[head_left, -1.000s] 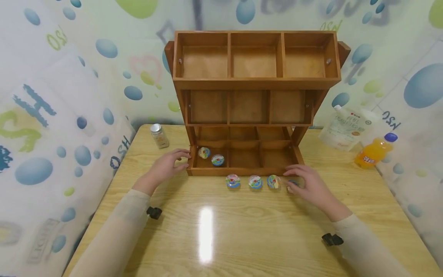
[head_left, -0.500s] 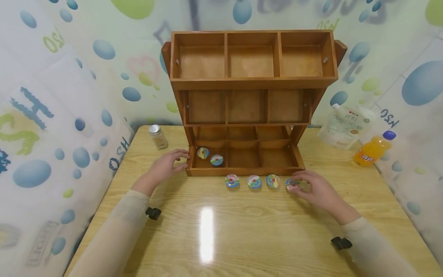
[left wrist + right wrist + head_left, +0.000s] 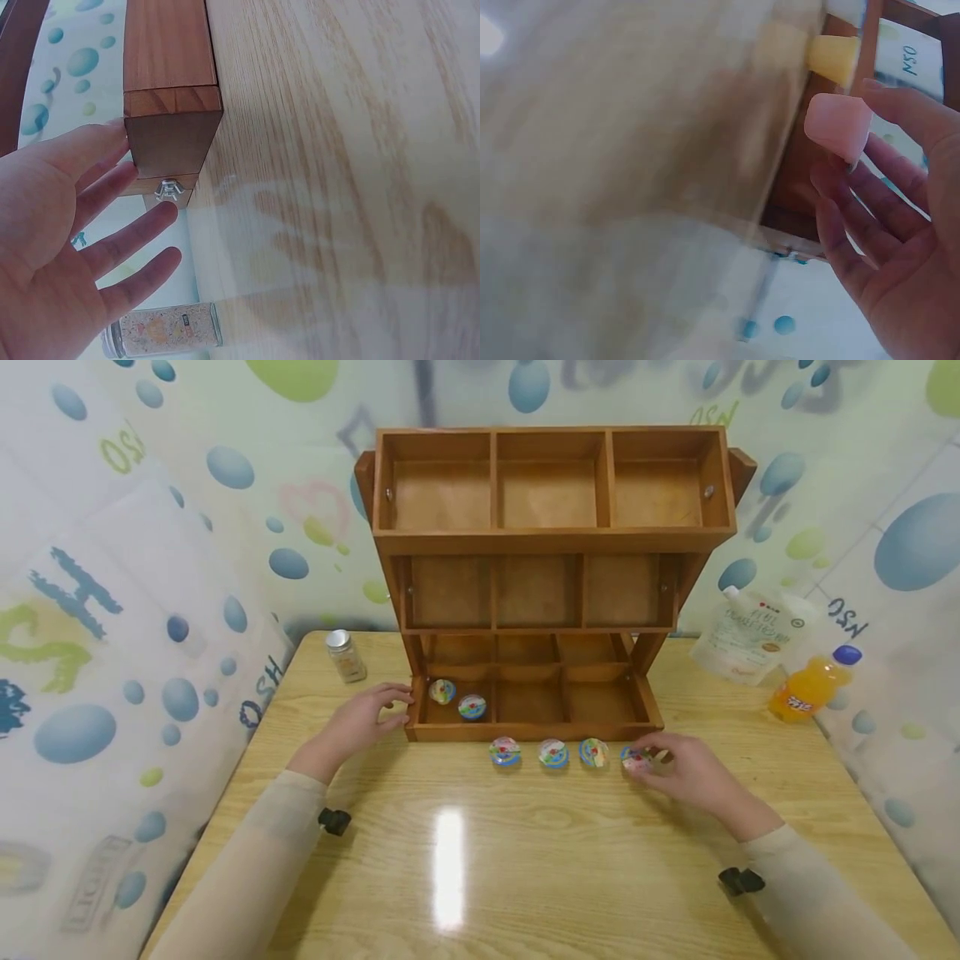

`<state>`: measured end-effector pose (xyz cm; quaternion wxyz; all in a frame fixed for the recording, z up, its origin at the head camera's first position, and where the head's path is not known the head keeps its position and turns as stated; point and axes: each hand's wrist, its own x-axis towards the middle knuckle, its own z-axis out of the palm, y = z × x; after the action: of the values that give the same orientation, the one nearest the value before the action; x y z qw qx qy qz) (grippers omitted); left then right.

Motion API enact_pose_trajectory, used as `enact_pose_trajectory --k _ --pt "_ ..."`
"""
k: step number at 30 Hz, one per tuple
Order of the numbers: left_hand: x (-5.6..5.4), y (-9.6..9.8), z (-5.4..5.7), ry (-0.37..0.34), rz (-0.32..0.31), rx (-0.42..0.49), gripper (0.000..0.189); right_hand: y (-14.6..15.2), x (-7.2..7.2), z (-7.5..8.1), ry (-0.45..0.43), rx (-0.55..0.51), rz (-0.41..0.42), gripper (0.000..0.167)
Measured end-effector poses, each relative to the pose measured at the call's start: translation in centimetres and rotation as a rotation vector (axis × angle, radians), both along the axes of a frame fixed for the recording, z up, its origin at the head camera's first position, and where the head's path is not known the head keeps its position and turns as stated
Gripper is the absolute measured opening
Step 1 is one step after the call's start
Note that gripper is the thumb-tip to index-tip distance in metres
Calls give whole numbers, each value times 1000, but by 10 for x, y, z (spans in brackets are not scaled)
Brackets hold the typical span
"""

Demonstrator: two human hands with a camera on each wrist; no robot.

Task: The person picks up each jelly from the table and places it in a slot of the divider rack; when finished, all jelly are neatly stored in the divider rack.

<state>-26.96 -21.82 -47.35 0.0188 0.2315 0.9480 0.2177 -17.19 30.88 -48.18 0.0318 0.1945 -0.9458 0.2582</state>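
My left hand point(image 3: 362, 727) is at the left end of the brown wooden shelf rack point(image 3: 536, 732). In the left wrist view its fingers are extended and spread, with the thumb and a finger at the wooden end piece point(image 3: 172, 142). My right hand point(image 3: 693, 779) pinches a small jelly cup point(image 3: 636, 759) between thumb and fingers, just in front of the rack's right corner. The right wrist view shows this cup's pink body point(image 3: 836, 126). Left of it, three more jelly cups stand in a row, the nearest a yellow one point(image 3: 834, 58).
Two jelly cups, one at the back point(image 3: 442, 692) and one in front point(image 3: 472, 707), are in the bottom left compartment. A seasoning jar point(image 3: 346, 656) stands at left. At right are a spouted pouch point(image 3: 752, 639) and an orange drink bottle point(image 3: 812, 689).
My right hand has shifted right from over the rightmost jelly cup, which now shows between thumb and fingers. The left hand and the other cups have stayed put.
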Motion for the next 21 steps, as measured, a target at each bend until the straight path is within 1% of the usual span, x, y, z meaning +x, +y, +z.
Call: enact_pose_trajectory --k 5,9,12,17,21 --pt "0 0 1 -9 3 -2 36 -10 -9 16 52 -21 24 25" --pt "0 1 0 -11 3 -10 37 -24 -23 31 78 -21 62 25" --pt "0 1 1 -17 8 -15 37 -38 -36 40 67 -26 90 25" --pt "0 1 2 -12 13 -16 36 -62 -59 47 50 -12 129 28" --pt "1 0 2 -8 11 -17 35 -82 -77 47 24 -42 168 31"
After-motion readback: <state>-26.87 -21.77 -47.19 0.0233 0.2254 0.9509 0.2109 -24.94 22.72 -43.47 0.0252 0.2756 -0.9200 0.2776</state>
